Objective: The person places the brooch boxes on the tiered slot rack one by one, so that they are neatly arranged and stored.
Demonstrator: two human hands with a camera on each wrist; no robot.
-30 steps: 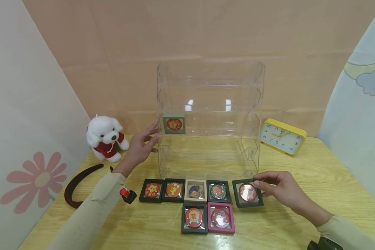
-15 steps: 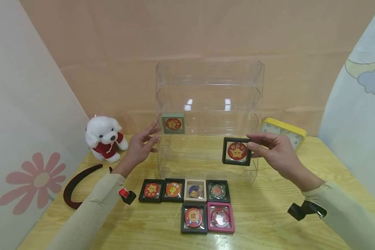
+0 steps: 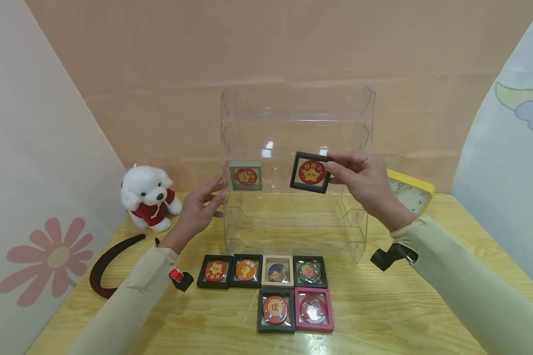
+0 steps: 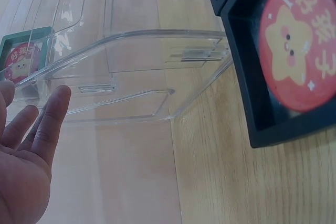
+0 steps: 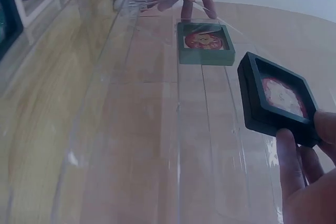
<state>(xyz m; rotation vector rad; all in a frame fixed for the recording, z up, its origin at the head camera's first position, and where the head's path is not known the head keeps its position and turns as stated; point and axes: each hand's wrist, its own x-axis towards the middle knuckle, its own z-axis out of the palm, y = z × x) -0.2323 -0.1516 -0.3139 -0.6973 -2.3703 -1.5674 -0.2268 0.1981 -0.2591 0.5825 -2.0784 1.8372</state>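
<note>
Right hand (image 3: 365, 186) and left hand (image 3: 197, 212) are doing different work: the right pinches the right edge of a black square display frame with a clear window and a round red badge with a yellow star (image 3: 311, 172), while the left, fingers extended and gripping nothing, rests its fingertips at the left side wall of a clear plastic tiered rack (image 3: 293, 135).

A second ago the pinched frame was low on the right, at the near table surface beside the row of four square frames (image 3: 262, 271). It has since risen and travelled left and farther away, and is now slightly tilted before the rack's middle tier. The left hand has stayed put.

That brings it about level with the pale green square frame with a red badge (image 3: 246, 176) at that tier's left end, a gap between them. I judge it not yet seated, since the fingers alone seem to carry it. The row and two nearer frames, one black (image 3: 276, 310) and one magenta (image 3: 314, 309), lie unmoved.
</note>
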